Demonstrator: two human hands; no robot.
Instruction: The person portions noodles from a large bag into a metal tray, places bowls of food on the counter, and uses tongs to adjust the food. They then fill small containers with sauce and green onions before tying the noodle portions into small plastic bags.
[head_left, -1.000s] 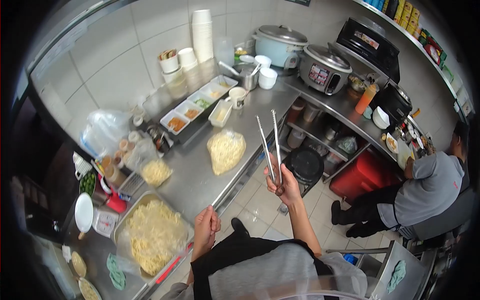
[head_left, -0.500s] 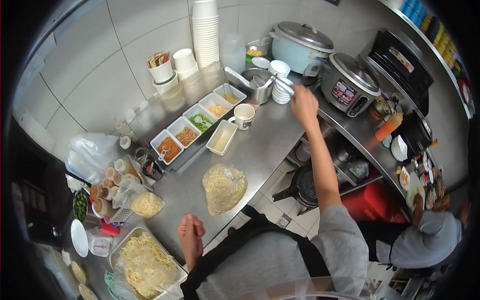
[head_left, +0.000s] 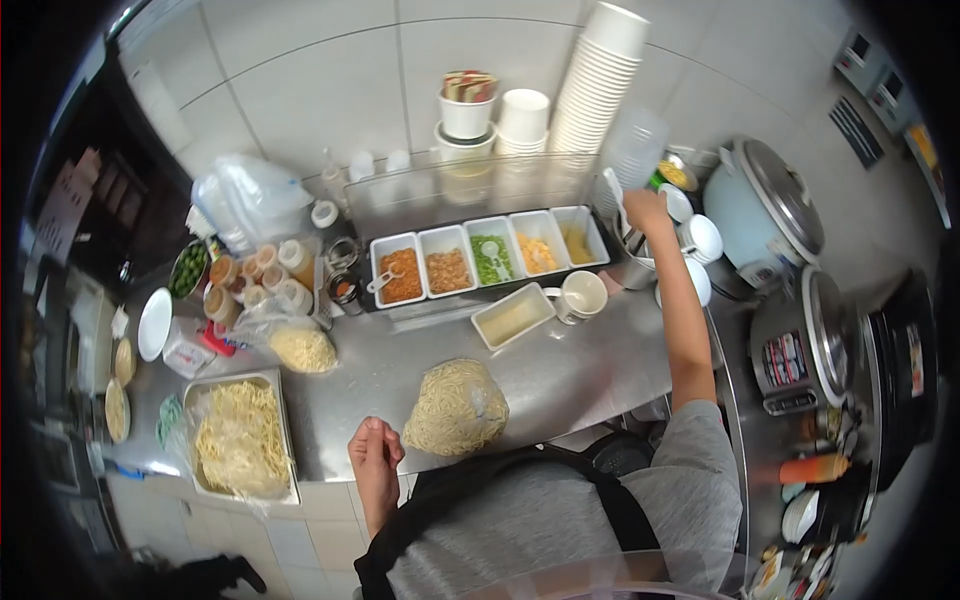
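Observation:
My right hand (head_left: 648, 212) reaches to the back right, over a metal pot (head_left: 640, 273) holding utensils. Its fingers are closed, but what they grip is hidden. A white handle (head_left: 614, 190) sticks up just left of it, and small white bowls (head_left: 702, 238) stand to its right. My left hand (head_left: 375, 462) is held curled at the counter's front edge, with nothing visible in it. Just right of that hand lies a clear plastic bag of noodles (head_left: 456, 408). A white rectangular tub (head_left: 514, 316) and a mug (head_left: 581, 297) stand farther back.
Topping tubs (head_left: 457, 290) line the back under a clear screen. A metal tray of noodles (head_left: 290, 440), a smaller noodle bag (head_left: 303, 350) and bottles (head_left: 295, 258) are on the left. Tall stacked paper cups (head_left: 600, 85) and two rice cookers (head_left: 765, 215) stand toward the right.
The view has turned left. My right hand has moved from beside the white bowls, where it was at a silvery utensil, to above the metal pot. My left hand stays curled.

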